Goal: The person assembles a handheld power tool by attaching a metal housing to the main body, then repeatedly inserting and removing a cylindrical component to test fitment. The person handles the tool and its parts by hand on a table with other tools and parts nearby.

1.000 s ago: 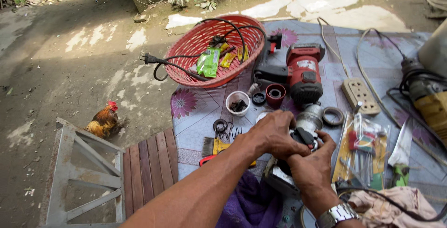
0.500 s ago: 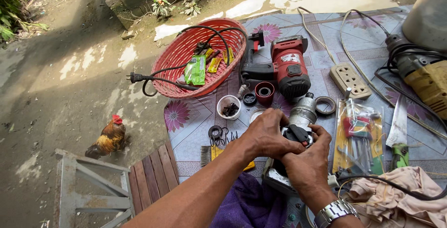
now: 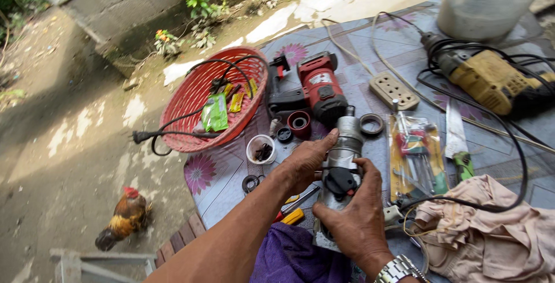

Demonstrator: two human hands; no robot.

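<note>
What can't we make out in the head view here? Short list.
- Lower end of the grey tool body: covered by the right hand and left hand.
- Small white cup contents: too small to identify.
- Pale bucket: cut off by the top edge.
- Yellow drill: rear runs off the right edge.

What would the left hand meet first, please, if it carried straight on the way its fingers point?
The left hand already rests on the grey motor part; straight past that lies the packet of tools, though depth is hard to judge.

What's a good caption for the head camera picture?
Two hands grip a grey motor part over a cluttered table.
</note>
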